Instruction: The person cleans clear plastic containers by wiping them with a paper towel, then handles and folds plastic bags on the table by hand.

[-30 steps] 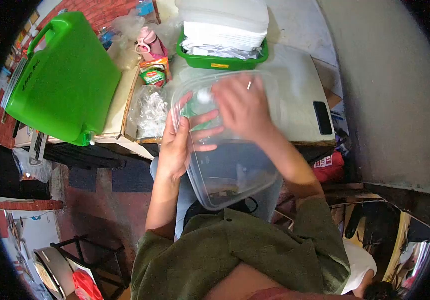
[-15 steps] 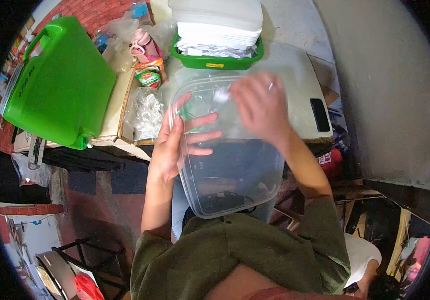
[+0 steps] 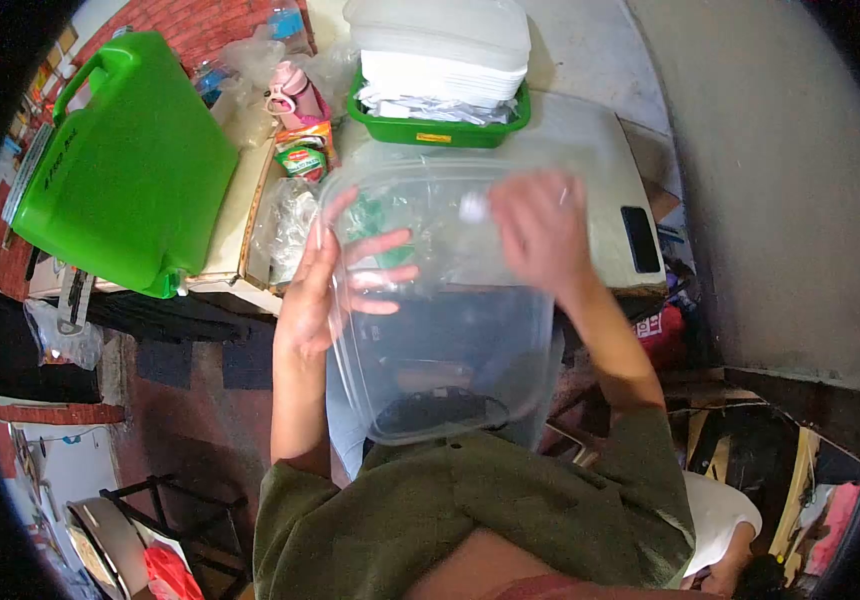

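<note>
A large clear plastic container (image 3: 450,350) with rounded corners is held tilted up in front of my body. My left hand (image 3: 310,300) grips its left edge, with the thumb on the rim and the fingers spread against the plastic. Near the upper right of the container is my right hand (image 3: 545,230), blurred by motion, its fingers closed on a small white wad (image 3: 472,207). The wad is too smeared to tell whether it is tissue or cloth, or whether it touches the plastic.
A green tray (image 3: 430,132) bearing stacked white lids (image 3: 440,65) stands at the back of the table. To the left are a big green jug (image 3: 125,180), a pink bottle (image 3: 295,95) and a plastic bag (image 3: 290,225). A phone (image 3: 639,240) lies near the right edge.
The container and my left hand have shifted slightly left. My right hand has moved a little right and down with the white wad.
</note>
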